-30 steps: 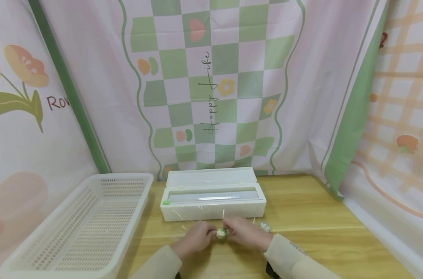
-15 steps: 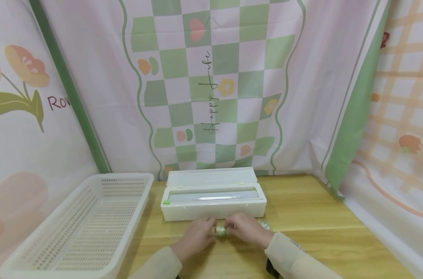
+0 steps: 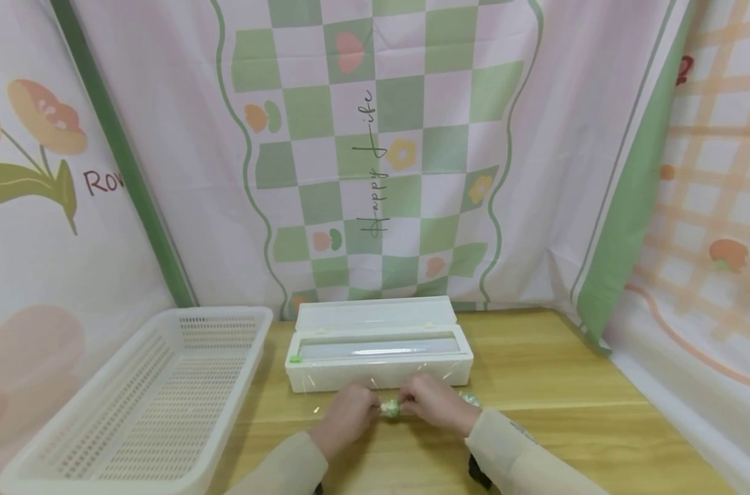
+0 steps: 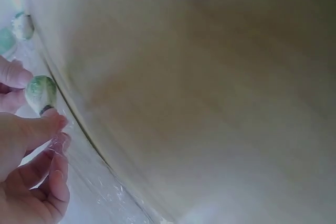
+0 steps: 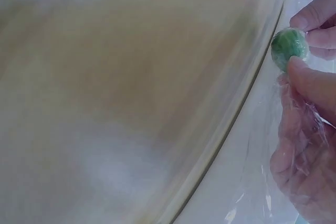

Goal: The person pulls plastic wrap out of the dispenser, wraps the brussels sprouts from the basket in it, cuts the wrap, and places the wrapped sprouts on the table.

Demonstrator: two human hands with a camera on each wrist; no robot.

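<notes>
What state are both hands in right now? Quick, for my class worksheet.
Left hand: closed, pinching clear film at the pale end of the small ball.
Right hand: closed, pinching the film at the ball's green end.

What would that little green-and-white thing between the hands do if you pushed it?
The green-and-white thing would probably roll, as its outline looks rounded. The clear film wrapping it might be slippery, being glossy, and is likely floppy, since it looks thin and crinkled.
</notes>
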